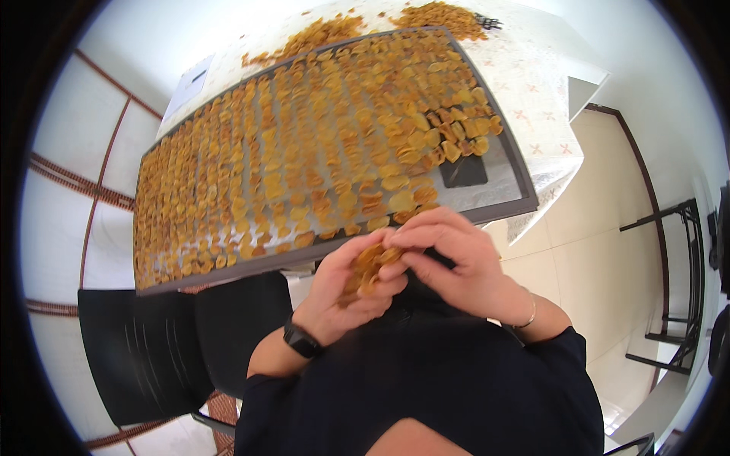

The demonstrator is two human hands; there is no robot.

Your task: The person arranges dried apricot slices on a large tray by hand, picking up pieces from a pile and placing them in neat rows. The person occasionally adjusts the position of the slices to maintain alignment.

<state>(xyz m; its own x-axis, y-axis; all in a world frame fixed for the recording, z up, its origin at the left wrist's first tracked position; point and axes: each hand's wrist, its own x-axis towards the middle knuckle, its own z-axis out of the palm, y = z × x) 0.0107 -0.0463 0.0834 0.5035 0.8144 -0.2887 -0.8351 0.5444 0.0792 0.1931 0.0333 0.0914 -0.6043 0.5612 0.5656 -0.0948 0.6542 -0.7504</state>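
My left hand (353, 290), with a black band on its wrist, is cupped around several amber-brown dried slices (369, 265). My right hand (450, 256) meets it from the right, its fingertips on a slice at the top of the handful. Both hands are just off the near edge of a dark-framed tray (490, 214). Rows of similar dried slices (308, 137) cover much of the tray, and some overlap. Near the tray's right end lies a dark square piece (465, 172), with slices against its upper edge. What exactly the slices are, I cannot tell.
Two loose piles of slices, one at the left (325, 34) and one at the right (442, 17), lie beyond the tray on a patterned tablecloth (530, 97). A white sheet (191, 82) is at the table's left. Black chairs (148, 347) stand at lower left; a black metal frame (693, 273) is at right.
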